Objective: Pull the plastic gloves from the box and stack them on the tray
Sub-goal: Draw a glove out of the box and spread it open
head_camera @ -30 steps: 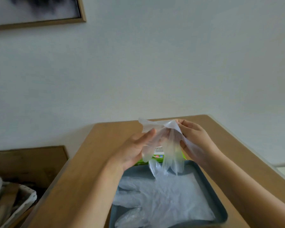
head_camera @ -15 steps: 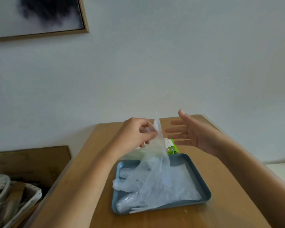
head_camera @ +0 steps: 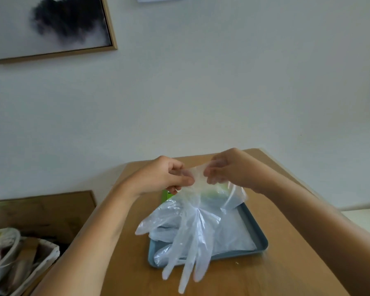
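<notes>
A clear plastic glove [head_camera: 192,236] hangs fingers-down over the blue-grey tray [head_camera: 257,233]. My left hand [head_camera: 165,178] and my right hand [head_camera: 231,167] both pinch its cuff, held above the tray's far end. Several more clear gloves [head_camera: 233,231] lie flat in the tray. The green glove box [head_camera: 166,195] stands behind the tray, mostly hidden by my hands and the hanging glove. The hanging glove's fingertips reach past the tray's near rim.
The tray sits on a wooden table [head_camera: 286,274] against a white wall. A framed picture [head_camera: 51,26] hangs at the upper left. Lower left, beside the table, stands a basket of clutter [head_camera: 13,261] in front of a wooden board [head_camera: 41,210].
My right hand, open half a second ago, has closed on the glove's cuff next to my left hand. The glove now hangs spread out between both hands, lower over the tray.
</notes>
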`<state>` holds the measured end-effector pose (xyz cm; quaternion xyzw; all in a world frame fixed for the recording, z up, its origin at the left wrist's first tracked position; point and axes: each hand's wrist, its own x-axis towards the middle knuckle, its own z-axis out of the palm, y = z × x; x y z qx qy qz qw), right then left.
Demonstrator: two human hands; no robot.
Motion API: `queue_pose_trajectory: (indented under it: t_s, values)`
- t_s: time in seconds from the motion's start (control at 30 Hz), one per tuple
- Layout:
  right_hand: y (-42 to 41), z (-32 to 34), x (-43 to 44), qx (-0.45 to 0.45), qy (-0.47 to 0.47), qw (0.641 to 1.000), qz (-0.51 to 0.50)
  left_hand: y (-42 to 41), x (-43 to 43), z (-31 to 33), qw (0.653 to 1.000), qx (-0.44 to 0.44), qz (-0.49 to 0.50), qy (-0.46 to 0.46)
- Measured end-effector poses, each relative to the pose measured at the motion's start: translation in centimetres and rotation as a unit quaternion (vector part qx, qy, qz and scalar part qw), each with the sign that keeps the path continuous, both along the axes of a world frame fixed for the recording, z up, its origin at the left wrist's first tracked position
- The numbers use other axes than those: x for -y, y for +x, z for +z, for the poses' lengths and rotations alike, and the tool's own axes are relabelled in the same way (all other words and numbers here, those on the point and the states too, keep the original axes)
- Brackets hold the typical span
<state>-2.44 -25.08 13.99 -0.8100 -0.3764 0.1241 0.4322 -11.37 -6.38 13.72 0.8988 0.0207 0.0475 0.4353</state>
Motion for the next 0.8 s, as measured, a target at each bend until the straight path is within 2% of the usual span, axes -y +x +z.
queue_pose_trajectory:
  t_s: [0.07,0.2,0.3,0.57,0.67,0.8]
  values:
    - [-0.3,-0.4,-0.4,0.01,0.007,1.0,-0.001,-0.3,-0.8,-1.0,0.998,-0.038,-0.014,-0.04]
    - [-0.7,-0.7,-0.9,0.083,-0.038,0.996,-0.014,-1.0,-1.5,-4.1,0.964,-0.125,-0.079,-0.222]
    - [-0.6,-1.1,-1.0,0.059,-0.029,0.998,-0.023,-1.2,-1.8,-6.4,0.938,-0.16,-0.066,-0.301]
    - [0.9,-1.9,-1.1,-0.038,0.018,0.997,-0.065,-1.2,-2.6,-7.5,0.932,-0.13,-0.013,-0.339]
    - [1.9,-3.3,-1.0,-0.05,0.0,0.996,-0.079,-0.5,-3.9,-6.4,0.944,-0.125,0.054,-0.299]
    - [3.0,-6.2,-1.0,0.043,-0.067,0.993,-0.084,0.8,-5.5,-5.4,0.971,-0.154,0.071,-0.169]
